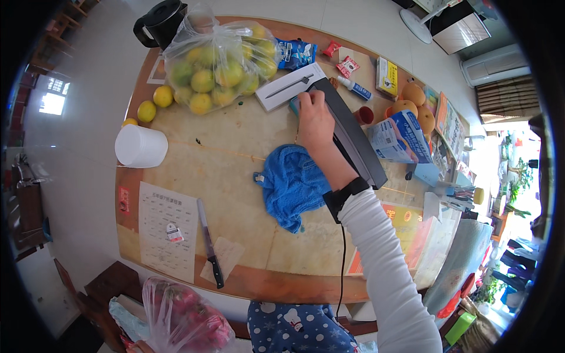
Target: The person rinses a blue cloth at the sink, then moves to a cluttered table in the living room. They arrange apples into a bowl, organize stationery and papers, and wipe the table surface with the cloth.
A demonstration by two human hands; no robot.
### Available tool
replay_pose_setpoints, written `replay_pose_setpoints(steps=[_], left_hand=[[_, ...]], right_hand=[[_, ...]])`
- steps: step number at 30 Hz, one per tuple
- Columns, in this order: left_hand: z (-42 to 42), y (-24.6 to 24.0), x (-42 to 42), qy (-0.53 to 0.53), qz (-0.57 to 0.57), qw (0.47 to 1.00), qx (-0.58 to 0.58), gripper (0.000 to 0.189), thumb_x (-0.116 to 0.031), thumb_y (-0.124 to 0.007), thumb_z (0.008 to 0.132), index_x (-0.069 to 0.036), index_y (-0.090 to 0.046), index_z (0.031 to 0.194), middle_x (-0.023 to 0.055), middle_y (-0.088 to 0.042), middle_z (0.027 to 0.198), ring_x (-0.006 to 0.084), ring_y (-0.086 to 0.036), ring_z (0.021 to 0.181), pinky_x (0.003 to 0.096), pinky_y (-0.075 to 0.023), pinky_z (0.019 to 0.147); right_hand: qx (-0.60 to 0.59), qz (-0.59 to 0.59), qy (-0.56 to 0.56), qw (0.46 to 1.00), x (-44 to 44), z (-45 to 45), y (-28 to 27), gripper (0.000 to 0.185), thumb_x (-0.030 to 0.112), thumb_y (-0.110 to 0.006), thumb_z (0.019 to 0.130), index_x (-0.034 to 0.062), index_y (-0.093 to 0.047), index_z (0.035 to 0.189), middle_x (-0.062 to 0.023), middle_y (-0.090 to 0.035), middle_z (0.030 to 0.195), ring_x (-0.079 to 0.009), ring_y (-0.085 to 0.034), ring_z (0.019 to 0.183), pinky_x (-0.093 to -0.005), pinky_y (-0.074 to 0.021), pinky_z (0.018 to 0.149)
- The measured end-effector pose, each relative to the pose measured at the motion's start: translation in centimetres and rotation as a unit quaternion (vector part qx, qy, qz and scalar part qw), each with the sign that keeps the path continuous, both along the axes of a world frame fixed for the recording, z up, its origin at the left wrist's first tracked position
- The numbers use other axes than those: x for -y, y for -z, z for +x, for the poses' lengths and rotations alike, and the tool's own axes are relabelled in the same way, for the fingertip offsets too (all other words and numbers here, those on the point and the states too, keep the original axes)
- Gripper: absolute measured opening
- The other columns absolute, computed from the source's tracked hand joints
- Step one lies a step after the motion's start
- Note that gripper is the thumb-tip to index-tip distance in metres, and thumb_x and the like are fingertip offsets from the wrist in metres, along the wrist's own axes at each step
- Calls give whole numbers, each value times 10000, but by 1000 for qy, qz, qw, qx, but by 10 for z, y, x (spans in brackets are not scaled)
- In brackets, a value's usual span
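Note:
My right hand [316,121] reaches across the table with fingers bent at the near-left end of a long black case [353,137]. A small teal object [294,105] shows beside its fingertips; the fingers hide whether they grip it. Below that wrist lies a crumpled blue towel [291,185]. At the bottom edge, only part of my left hand [140,347] shows, at a clear plastic bag [190,317] of pink-red fruit, apparently gripping the plastic. A white box [289,86] with a picture of a slim dark device lies by the black case's far end.
A tied plastic bag [220,70] of green-yellow citrus stands near a black kettle [161,22]. White stacked bowls [141,145] lie at left. A black-handled knife [207,242] lies beside a printed sheet [167,229]. Round brown fruit [404,108] and a blue-white packet [399,139] sit right.

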State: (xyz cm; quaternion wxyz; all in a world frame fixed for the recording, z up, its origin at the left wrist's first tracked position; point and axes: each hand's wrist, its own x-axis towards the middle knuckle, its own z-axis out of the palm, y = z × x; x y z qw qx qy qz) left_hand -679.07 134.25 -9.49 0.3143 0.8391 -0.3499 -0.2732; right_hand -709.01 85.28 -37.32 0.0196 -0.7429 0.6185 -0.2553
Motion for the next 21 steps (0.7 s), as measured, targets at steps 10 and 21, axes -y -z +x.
replay_pose_setpoints(steps=[10, 21], left_hand=[[-5, 2, 51, -231, -85, 934, -258, 299, -323, -385, 994, -133, -389, 764, 14, -385, 719, 127, -367, 647, 313, -355, 614], [-21, -6, 63, -166, -64, 959, -222, 343, -307, -384, 993, -135, -324, 702, 7, -333, 664, 126, -347, 614, 303, -341, 629]], right_hand=[[80, -9, 124, 989, 48, -72, -26, 234, 120, -585, 857, 127, -608, 1090, -151, -584, 1045, -325, -625, 836, -358, -520, 697], [103, 214, -89, 967, 104, -116, 30, 367, 222, -489, 921, 125, -552, 1269, -211, -644, 1005, -363, -597, 1006, -388, -448, 905]])
